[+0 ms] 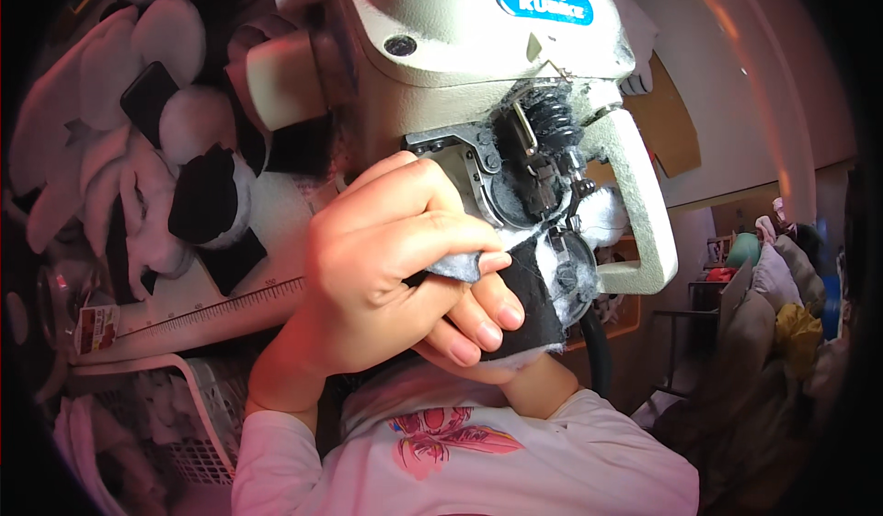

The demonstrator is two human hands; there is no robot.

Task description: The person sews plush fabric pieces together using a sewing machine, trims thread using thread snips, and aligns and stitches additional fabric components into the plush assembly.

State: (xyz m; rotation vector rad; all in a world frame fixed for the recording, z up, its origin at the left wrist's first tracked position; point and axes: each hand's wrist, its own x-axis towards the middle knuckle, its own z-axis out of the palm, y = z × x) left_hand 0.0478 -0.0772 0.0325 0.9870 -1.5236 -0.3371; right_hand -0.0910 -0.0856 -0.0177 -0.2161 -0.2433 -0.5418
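Observation:
A black piece of fabric with white fluffy pile [538, 318] hangs at the round feed discs [572, 272] of a cream sewing machine [414, 47]. My left hand [377, 249] is closed left of the discs, pinching a grey-blue fuzzy fabric edge [457, 266]. Whether that edge belongs to the black piece cannot be made out. Below it, my right hand [469, 327] curls its fingers round the black piece from behind, nails facing me. Most of the right palm is hidden. A strip of white pile runs in toward the discs below the needle mechanism [547, 171].
A loop-shaped cream guard [644, 212] stands right of the discs. White and black plush pieces [207, 194] pile up on the left, beyond a ruler-marked edge [212, 311]. A white plastic basket [198, 406] stands lower left. Stacked fabrics and bags [782, 286] lie far right.

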